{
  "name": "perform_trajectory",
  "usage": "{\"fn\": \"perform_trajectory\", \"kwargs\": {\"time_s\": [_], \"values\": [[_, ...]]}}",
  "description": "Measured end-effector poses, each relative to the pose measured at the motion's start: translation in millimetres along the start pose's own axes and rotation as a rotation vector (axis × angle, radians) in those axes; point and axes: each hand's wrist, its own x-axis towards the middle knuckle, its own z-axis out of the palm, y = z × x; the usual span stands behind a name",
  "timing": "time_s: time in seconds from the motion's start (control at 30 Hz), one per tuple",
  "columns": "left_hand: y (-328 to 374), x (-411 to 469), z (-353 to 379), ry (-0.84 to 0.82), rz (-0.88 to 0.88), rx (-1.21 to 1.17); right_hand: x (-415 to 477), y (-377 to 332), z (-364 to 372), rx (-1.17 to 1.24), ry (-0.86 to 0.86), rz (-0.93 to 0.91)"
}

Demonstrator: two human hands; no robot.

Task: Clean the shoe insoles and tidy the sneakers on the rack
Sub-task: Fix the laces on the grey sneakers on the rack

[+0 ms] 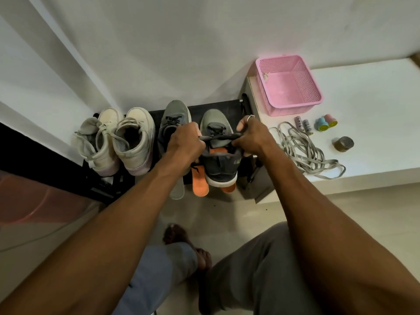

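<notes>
Two hands, left (pixel 186 143) and right (pixel 252 138), each pinch the dark lace (pixel 217 137) taut between them above a grey sneaker (pixel 219 165) at the rack's (pixel 216 105) right end, seemingly to tie it, while an orange insole (pixel 200 186) overhangs the front edge.

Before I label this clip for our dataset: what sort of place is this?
Probably a home entryway or room corner for shoes: a low black shoe rack against a white wall holds beige sneakers and grey sneakers, and a white ledge beside it carries a pink basket and loose laces.
</notes>
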Motion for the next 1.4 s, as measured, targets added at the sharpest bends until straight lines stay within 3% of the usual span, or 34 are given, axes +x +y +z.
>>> {"fn": "perform_trajectory", "kwargs": {"time_s": [0.13, 0.43, 0.6, 0.8, 0.93, 1.07, 1.17, 1.4], "values": [[-4, -1, -2, 0.0, -0.007, 0.017, 3, 5, 4, 0.023, -0.006, -0.032], [2, -5, -4, 0.07, 0.049, -0.155, 9, -2, 16, -0.26, 0.069, -0.29], [-4, -4, 5, 0.088, 0.144, -0.123, 5, -14, 28, -0.592, -0.113, -0.223], [-8, -2, 9, 0.097, 0.112, -0.126, 8, -25, 55, -0.871, -0.014, -0.193], [-12, -1, 10, 0.078, 0.097, -0.137, 12, -28, 62, -0.816, 0.053, -0.387], [-8, 2, 6, -0.008, 0.056, -0.076, 18, -24, 48, -0.605, 0.075, -0.591], [2, 0, 6, -0.057, 0.078, -0.088, 20, -19, 40, -0.459, 0.124, -0.605], [7, 3, 13, -0.019, 0.078, -0.04, 17, -19, 37, -0.44, 0.212, -0.537]]}}
